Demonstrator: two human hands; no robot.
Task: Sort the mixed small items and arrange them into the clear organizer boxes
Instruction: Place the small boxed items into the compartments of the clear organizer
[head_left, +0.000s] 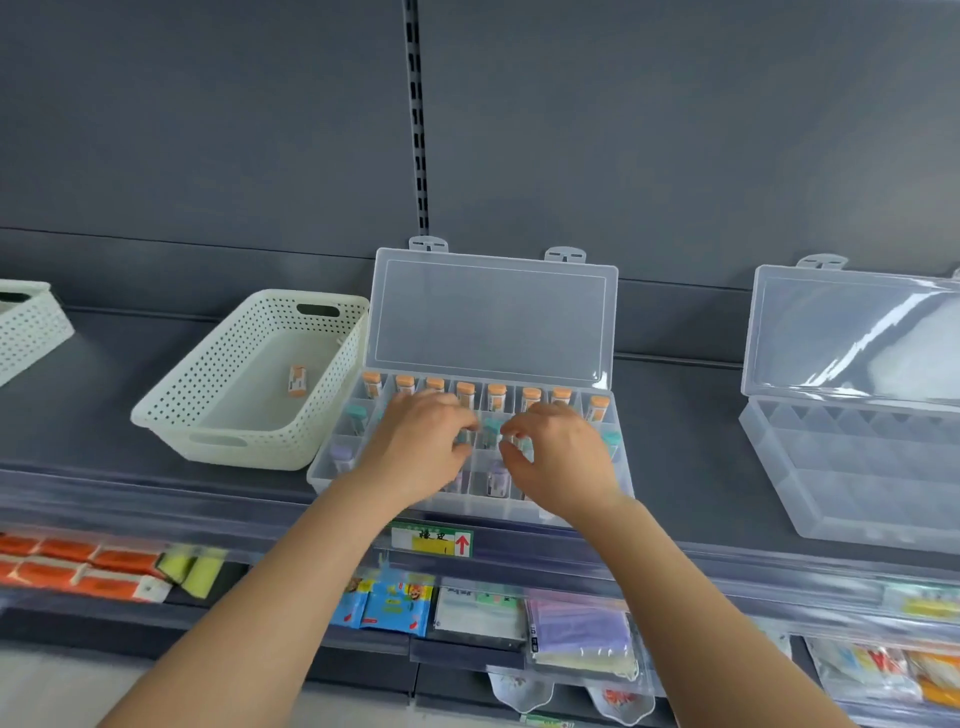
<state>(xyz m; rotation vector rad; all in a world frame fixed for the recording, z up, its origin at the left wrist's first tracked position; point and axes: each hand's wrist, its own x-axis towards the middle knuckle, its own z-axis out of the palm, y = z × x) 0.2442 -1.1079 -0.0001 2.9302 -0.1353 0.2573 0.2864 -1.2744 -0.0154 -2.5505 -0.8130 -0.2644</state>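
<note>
Organizer box (467, 509) runs left-right — orange-capped tubes (497, 397) point rearward.

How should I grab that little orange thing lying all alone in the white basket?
Come straight down from above, because the walls of the perforated white plastic basket block the sides. The small orange-and-white tube lies flat on the basket floor, so it is probably best to set your grip across its two long sides, near the middle.
</note>
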